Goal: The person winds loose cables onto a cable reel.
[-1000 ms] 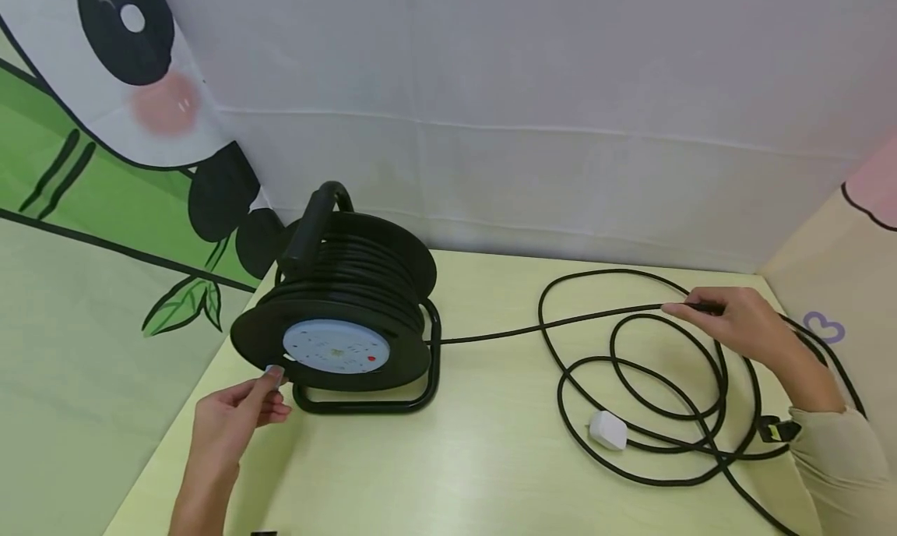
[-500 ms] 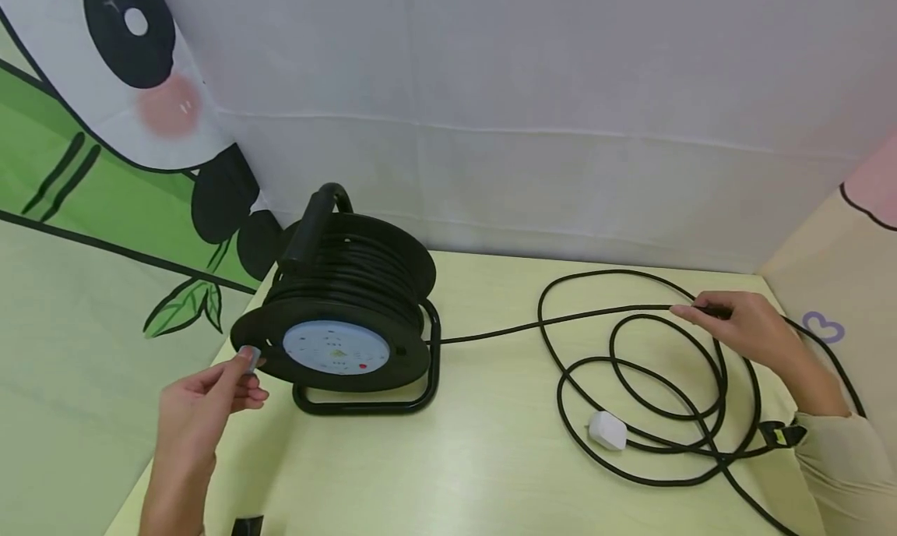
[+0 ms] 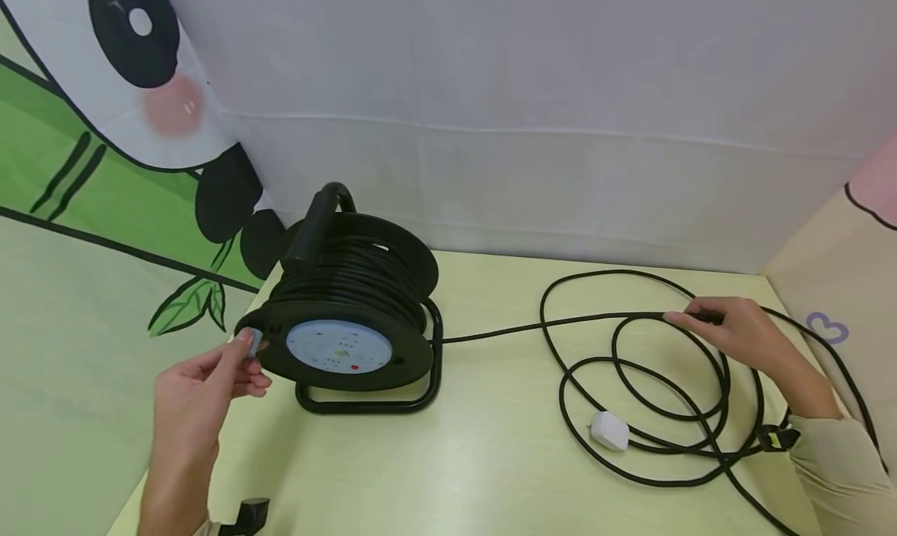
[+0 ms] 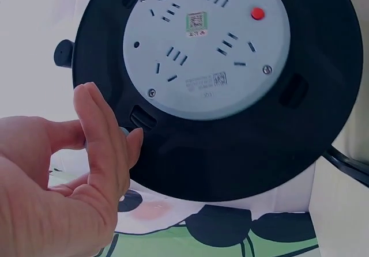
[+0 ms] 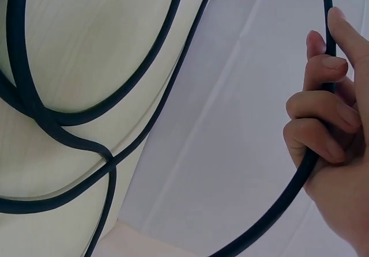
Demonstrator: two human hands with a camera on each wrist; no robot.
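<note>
The desk carries the reel at left; turning it seems the current step. The next turn calls for guiding the cable; its crossing loops could snag. The right hand grips it; the left hand pinches. The plug lies among the loops, the pinched knob on the reel.

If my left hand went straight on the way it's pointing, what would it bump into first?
Most likely the reel's black front disc. Your left hand pinches the pale-blue knob near its edge, though the exact gap is hard to judge.
</note>
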